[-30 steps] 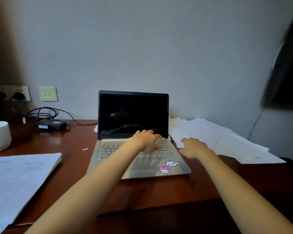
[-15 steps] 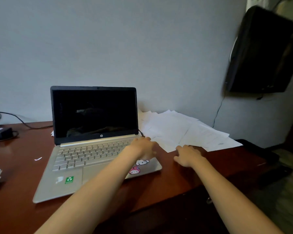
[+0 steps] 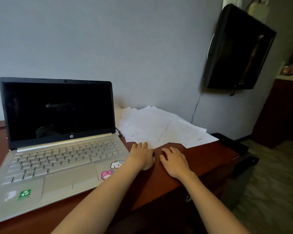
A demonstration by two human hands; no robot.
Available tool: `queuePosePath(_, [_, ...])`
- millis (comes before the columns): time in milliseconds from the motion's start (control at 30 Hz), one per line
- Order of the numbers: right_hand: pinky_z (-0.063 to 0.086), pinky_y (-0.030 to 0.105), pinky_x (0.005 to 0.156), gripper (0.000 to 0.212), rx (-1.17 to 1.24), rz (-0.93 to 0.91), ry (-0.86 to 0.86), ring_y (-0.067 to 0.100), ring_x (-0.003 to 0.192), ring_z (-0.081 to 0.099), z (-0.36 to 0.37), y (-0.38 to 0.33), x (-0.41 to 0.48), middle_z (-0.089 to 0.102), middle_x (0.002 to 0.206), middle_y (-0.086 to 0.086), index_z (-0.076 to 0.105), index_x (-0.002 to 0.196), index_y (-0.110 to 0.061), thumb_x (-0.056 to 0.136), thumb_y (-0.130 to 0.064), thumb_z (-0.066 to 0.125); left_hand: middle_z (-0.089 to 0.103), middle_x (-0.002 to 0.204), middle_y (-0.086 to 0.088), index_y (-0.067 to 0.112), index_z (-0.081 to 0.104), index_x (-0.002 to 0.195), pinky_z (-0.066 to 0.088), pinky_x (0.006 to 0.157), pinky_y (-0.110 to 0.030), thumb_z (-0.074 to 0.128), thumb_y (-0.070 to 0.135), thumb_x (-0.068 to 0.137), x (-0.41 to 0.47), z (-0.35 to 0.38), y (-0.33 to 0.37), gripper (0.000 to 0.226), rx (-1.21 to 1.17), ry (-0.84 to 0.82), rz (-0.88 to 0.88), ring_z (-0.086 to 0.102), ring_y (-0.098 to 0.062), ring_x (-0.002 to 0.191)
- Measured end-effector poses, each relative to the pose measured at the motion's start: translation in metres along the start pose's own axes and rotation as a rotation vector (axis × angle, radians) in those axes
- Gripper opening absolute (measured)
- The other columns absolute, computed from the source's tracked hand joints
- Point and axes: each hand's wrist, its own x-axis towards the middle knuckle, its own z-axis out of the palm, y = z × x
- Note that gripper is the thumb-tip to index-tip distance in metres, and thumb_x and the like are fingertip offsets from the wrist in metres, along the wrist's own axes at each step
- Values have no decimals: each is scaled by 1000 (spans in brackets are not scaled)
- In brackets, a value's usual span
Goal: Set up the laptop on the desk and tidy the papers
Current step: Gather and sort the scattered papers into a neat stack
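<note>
On the reddish-brown wooden worktop (image 3: 201,154), an open silver laptop (image 3: 61,149) is seen at the left, its lid raised nearly upright and its screen (image 3: 57,108) dark. A green sticker (image 3: 24,194) is fixed to the palm rest at the near left, and two cartoon stickers, a white dog (image 3: 117,164) and a pink figure (image 3: 107,174), are fixed at the near right corner. A thin dark cable (image 3: 118,132) is plugged into the laptop's right side near the hinge. Just beside the laptop, to its right and against the grey wall (image 3: 142,48), loose white papers (image 3: 159,127) are spread in an overlapping, untidy layer that reaches the worktop's right edge. The left hand (image 3: 143,157) is held palm down between the laptop's right corner and the papers, with its fingers stretched forward and close together; its fingertips lie at the near edge of the sheets, though it cannot be told whether they press on them. The right hand (image 3: 175,162) is laid palm down just beside the left, with its fingers slightly spread over bare wood and its fingertips just short of the papers. Nothing is gripped by either hand. A dark flat television (image 3: 235,49) is mounted on the wall at the upper right, with a thin wire hanging below it.
</note>
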Motion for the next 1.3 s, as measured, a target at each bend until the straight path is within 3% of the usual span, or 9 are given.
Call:
queuePosePath(200, [17, 40, 117, 48, 116, 52, 73, 24, 144, 14, 5, 6, 12, 22, 155, 7, 34, 143, -19, 99, -37, 32, 12, 154, -17, 17, 35, 140, 18, 112, -45, 24, 30, 100, 13, 16, 12, 44, -56, 80, -97, 19, -33, 139])
queuePosePath(367, [21, 38, 115, 44, 90, 29, 142, 22, 141, 21, 6, 7, 26, 29, 151, 6, 37, 141, -19, 99, -33, 31, 37, 140, -13, 9, 38, 135, 26, 106, -43, 24, 22, 100, 16, 23, 23, 40, -100, 98, -119, 32, -29, 132])
queuePosePath(700, [9, 42, 116, 42, 33, 5, 81, 21, 146, 7, 8, 11, 56, 16, 157, 6, 41, 140, -29, 102, -33, 25, 48, 134, -6, 20, 47, 134, 27, 102, -41, 30, 27, 98, 21, 15, 5, 40, -147, 79, -116, 44, -28, 123])
queuePosePath(967, [2, 43, 117, 43, 30, -75, -14, 21, 147, -1, 8, 7, 72, 7, 159, 4, 31, 144, -38, 102, -33, 22, 51, 131, -5, 26, 54, 129, 30, 100, -37, 34, 24, 96, 26, 12, -1, 38, -276, 109, -137, 47, -26, 122])
queuePosePath(1133, [7, 45, 116, 45, -14, -161, -21, 20, 147, 1, 10, 3, 84, 0, 159, -2, 31, 145, -31, 101, -30, 22, 50, 132, -4, 27, 51, 131, 31, 100, -37, 34, 26, 97, 28, 14, -2, 38, -255, 101, -139, 45, -26, 123])
queuePosePath(1300, [11, 37, 117, 50, 29, -185, 11, 13, 146, 9, 11, 4, 92, 9, 159, -5, 17, 150, -18, 102, -25, 24, 44, 136, -7, 25, 48, 134, 30, 101, -38, 32, 26, 98, 29, 14, -1, 40, -249, 95, -135, 41, -26, 126])
